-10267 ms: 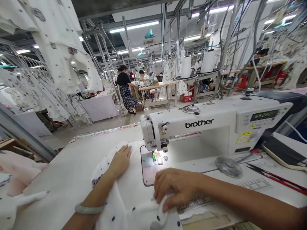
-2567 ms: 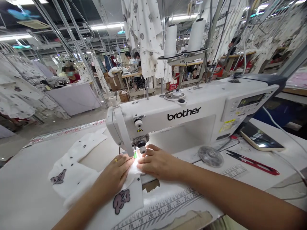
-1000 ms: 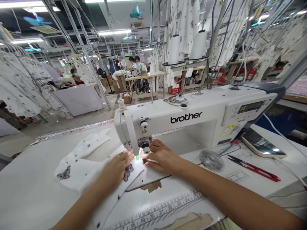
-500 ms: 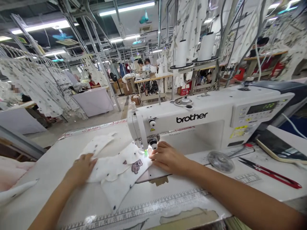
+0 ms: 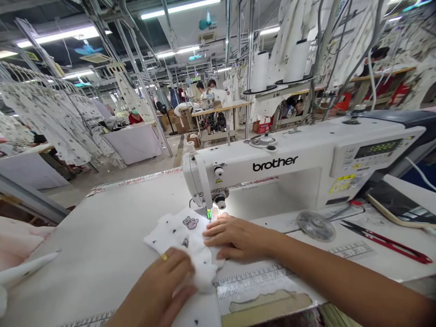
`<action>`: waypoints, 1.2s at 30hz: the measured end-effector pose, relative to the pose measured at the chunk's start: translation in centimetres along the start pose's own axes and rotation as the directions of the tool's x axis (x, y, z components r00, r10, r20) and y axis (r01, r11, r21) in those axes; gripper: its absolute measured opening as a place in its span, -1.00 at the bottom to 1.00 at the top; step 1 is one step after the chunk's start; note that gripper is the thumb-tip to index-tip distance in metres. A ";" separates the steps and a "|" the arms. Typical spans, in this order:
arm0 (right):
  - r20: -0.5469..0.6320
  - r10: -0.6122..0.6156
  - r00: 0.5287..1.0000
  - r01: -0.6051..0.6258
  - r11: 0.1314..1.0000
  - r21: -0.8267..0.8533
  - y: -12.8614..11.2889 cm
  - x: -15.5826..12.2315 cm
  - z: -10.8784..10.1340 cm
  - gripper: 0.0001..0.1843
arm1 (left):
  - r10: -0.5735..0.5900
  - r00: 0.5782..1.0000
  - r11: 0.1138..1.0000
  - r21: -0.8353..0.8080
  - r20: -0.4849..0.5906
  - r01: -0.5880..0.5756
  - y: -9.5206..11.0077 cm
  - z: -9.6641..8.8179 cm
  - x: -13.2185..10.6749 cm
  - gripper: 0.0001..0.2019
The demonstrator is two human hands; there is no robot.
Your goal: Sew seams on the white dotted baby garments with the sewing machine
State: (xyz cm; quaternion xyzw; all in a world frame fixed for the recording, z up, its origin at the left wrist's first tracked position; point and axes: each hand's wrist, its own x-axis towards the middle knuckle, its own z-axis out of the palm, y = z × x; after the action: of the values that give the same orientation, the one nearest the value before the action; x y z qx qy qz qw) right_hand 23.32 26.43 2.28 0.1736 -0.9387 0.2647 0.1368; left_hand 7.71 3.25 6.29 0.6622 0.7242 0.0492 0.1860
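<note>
A piece of white fabric printed with small bears and dark specks lies bunched on the sewing machine table, its upper edge by the presser foot. My left hand, a ring on one finger, is curled on the near left part of the fabric, with cloth between fingers and thumb; it is slightly blurred. My right hand rests on the fabric's right side just below the needle area, fingers laid flat and thumb apart. The white sewing machine stands directly beyond both hands, its needle lamp lit.
Red-handled thread snips, a clear round disc and a phone lie to the right. A printed ruler strip runs along the front edge. Pale pink cloth sits at far left. Thread cones stand behind the machine.
My left hand has moved right and nearer to me, drawing the fabric together and turning it. My right hand has come slightly down, its fingers flatter. The spread fabric at left is gathered in.
</note>
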 end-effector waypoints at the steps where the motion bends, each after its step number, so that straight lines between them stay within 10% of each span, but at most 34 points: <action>1: 0.007 -0.012 1.000 0.012 1.000 0.001 0.0 0.0 0.0 -0.62 | 0.074 0.995 0.996 0.049 -0.069 -0.071 -0.4 -0.1 1.4 -0.62; 4: -0.014 -0.026 1.000 0.025 0.998 -0.060 0.1 0.0 -0.2 -0.72 | 0.109 0.987 0.982 0.170 -0.116 -0.089 -1.5 1.0 4.6 -0.46; 10: -0.098 0.004 0.995 -0.024 0.979 -0.202 0.5 -0.3 -0.6 -0.74 | -0.238 0.949 0.921 0.263 -0.207 0.288 -1.4 3.0 5.8 -0.37; 18: -0.081 0.064 0.995 -0.074 0.989 -0.128 0.8 -0.3 -0.7 -0.78 | 0.180 0.974 0.937 0.324 -0.138 -0.127 -1.9 0.9 7.1 -0.49; 30: -0.019 0.122 0.992 -0.122 0.992 -0.035 0.8 -0.2 -1.3 -0.76 | 0.078 0.957 0.992 0.113 -0.280 -0.047 -0.6 1.3 7.3 -0.55; 32: -0.002 0.131 0.991 -0.131 0.990 -0.051 1.1 -0.3 -1.4 -0.74 | 0.150 0.892 0.989 0.082 -0.427 -0.127 0.2 -0.1 6.6 -0.65; 36: 0.000 0.133 0.991 -0.132 0.986 -0.097 1.8 -0.4 -1.5 -0.73 | 0.298 0.627 0.935 0.089 -0.720 -0.342 2.8 -2.7 1.5 -0.61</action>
State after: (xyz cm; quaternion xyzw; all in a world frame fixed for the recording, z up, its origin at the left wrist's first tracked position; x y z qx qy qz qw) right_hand 23.23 28.79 2.54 0.1049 -0.9603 0.2269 0.1239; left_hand 9.38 5.48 9.42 0.7008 0.6072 0.3585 -0.1079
